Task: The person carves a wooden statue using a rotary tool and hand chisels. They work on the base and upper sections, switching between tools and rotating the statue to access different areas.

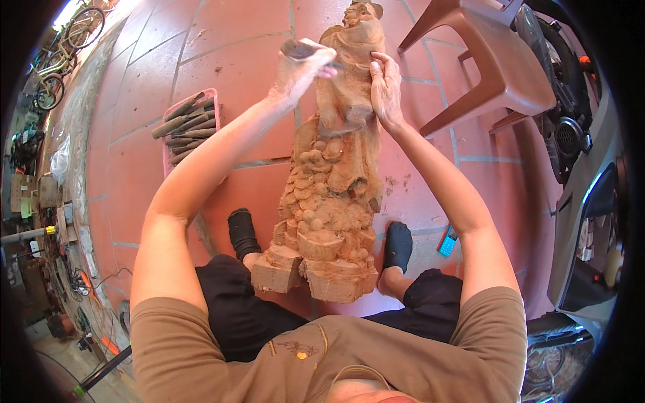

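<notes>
A brown carved wooden statue [336, 168] lies lengthwise on the floor, its blocky base near me between my feet and its robed upper part pointing away. Over the upper part, my left hand [306, 70] is closed around a short, dark brown tool [295, 49]. The tool's broad end sticks out on the left, and a dark tip shows on the right; motion blur hides its exact kind. Flat against the right side of the figure rests my right hand [385, 91], fingers stretched out and holding nothing.
Left of the statue, a pink tray [168, 153] holds several wooden-handled tools [191, 127]. A brown plastic chair [484, 60] stands at the far right. A blue phone [447, 242] lies by my right foot. Bicycles [64, 50] and clutter line the left edge.
</notes>
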Motion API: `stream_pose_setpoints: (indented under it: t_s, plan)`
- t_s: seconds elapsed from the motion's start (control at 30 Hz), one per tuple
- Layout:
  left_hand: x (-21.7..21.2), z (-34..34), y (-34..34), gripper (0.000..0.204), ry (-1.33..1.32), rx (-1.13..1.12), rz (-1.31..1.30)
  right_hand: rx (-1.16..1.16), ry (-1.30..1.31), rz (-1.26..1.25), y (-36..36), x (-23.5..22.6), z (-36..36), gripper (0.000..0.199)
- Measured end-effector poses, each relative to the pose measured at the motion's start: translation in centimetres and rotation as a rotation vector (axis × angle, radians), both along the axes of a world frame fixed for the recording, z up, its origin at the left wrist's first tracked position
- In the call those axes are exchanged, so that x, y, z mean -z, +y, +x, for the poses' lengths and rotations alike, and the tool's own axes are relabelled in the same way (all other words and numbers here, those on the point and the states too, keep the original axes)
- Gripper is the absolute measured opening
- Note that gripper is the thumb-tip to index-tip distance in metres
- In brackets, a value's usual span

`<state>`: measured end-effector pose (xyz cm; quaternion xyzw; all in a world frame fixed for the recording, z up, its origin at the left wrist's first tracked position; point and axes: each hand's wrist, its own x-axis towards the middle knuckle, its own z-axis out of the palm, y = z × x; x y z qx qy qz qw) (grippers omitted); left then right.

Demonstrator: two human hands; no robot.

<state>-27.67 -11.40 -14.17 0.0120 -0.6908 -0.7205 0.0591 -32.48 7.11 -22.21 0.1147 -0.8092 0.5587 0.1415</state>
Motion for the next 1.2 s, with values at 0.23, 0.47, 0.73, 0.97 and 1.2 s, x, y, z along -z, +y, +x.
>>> stream_pose_setpoints:
  t_s: [0.23,0.47,0.73,0.97,1.2]
  plan:
    - [1.0,0.8,1.3,0.016,0.055,0.038,-0.061,0.017,0.013,0.023,0.4,0.0,0.3,0.028]
    - [0.1,-0.3,1.0,0.015,0.070,-0.017,-0.034,0.018,-0.002,0.014,-0.4,-0.3,0.5,0.027]
    - [0.4,0.6,1.0,0.012,0.125,0.078,-0.218,0.026,0.023,0.025,0.2,0.0,0.1,0.027]
    - [2.0,1.2,1.1,0.010,0.256,0.057,-0.331,0.026,0.011,0.021,0.0,-0.2,0.3,0.027]
    - [-0.4,0.1,0.5,0.012,0.187,0.155,-0.324,0.019,0.034,0.016,0.1,-0.2,0.1,0.026]
